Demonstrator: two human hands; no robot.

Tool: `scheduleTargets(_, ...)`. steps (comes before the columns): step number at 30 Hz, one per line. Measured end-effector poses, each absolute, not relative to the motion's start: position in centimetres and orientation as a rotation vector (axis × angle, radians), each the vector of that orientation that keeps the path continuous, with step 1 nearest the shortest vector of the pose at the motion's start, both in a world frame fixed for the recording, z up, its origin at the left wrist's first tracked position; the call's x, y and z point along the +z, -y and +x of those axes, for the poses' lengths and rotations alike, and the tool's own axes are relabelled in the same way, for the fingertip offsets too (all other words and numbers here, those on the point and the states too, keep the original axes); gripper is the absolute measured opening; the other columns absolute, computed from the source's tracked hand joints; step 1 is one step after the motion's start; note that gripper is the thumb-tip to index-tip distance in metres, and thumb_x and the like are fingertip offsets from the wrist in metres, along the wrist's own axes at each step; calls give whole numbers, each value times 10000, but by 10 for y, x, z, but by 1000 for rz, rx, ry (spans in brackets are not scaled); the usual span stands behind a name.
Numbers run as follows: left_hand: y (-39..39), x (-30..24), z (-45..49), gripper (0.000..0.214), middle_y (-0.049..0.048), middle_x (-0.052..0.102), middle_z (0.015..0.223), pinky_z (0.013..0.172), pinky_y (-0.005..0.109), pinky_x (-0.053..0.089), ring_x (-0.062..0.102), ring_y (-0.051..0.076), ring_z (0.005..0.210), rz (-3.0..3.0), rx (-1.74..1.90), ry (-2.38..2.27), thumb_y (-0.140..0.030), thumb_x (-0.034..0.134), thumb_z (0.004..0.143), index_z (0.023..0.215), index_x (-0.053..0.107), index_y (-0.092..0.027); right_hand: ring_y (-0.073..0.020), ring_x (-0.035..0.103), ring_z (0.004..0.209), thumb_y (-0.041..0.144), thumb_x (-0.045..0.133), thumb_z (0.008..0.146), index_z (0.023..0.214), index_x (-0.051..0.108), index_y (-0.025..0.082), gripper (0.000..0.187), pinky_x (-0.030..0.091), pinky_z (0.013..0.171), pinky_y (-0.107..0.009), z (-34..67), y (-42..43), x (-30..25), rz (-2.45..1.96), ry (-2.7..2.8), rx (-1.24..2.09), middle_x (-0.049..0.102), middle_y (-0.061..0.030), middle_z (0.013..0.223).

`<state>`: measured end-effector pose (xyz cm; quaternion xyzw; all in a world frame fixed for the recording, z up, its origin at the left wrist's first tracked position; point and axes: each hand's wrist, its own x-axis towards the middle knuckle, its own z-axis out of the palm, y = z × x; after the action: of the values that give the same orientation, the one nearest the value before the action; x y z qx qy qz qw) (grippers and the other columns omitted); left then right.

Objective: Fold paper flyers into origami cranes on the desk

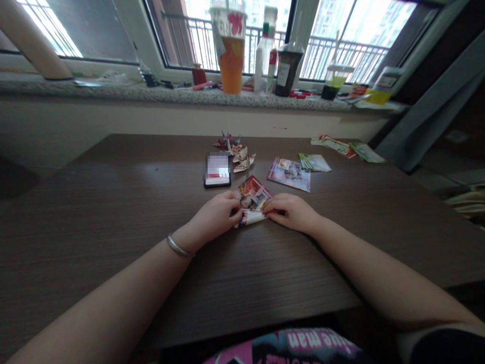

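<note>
A colourful printed sheet of paper point(253, 193) lies on the dark wooden table between my hands, its near edge folded over to show a pale strip. My left hand point(223, 210) pinches the left end of that fold, thumb and fingers closed. At the right end, my right hand point(286, 211) grips the same fold with bent fingers. Just beyond the paper is a phone point(217, 171) with a lit, blurred screen. Several folded paper pieces point(238, 153) with pointed tips sit beside the phone.
A printed booklet or stack of sheets point(290, 174) lies right of the paper, with green-white papers point(314, 162) and more strips point(337, 145) behind. On the granite sill point(151, 96) stand a tall orange drink cup point(231, 55), a dark cup point(288, 71) and bottles point(261, 63).
</note>
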<state>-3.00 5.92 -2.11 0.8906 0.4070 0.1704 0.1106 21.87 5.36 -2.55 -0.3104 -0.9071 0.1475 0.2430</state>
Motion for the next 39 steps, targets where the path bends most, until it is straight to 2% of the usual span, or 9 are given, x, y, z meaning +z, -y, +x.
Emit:
scheduleTargets(4,-59,-22,-30,247,54,571,870,754,314,492,549,167,777,2601,482,-1229,-254,521,869,659,617,-165,-167,644,957,202,589,858,950,693,232,141,501,854,-322,219,-53,-24,-833,2492,387,713,-35,1015)
scheduleTargets(8,-60,-24,-30,238,63,570,885,767,317,484,550,176,798,2611,490,-1219,-239,520,865,655,607,-166,-173,637,969,214,594,861,961,700,229,146,497,858,-323,220,-53,-25,-878,2498,327,707,-40,1027)
scheduleTargets(20,-61,-26,-28,113,45,550,864,735,304,495,541,160,754,2596,556,-1311,-200,521,841,754,589,-177,-183,615,945,277,590,887,984,731,268,172,485,830,-334,219,-54,-27,-966,2545,221,704,-31,1023)
scheduleTargets(34,-57,-17,-26,194,37,529,798,666,288,468,517,151,674,2548,488,-1373,-208,552,834,643,554,-170,-191,609,941,298,571,900,1056,721,287,217,476,815,-327,217,-52,-24,-990,2625,107,694,-32,1030)
scheduleTargets(37,-57,-18,-27,160,35,532,802,651,283,461,514,148,668,2550,506,-1351,-202,558,830,673,562,-168,-191,604,932,304,569,901,1064,719,291,221,472,797,-319,217,-51,-23,-993,2637,71,689,-32,1018)
scheduleTargets(39,-59,-22,-29,55,35,546,835,666,282,467,531,154,704,2546,560,-1307,-179,569,815,768,597,-168,-187,600,925,305,567,902,1060,720,294,220,466,788,-312,216,-50,-23,-996,2649,48,686,-32,1014)
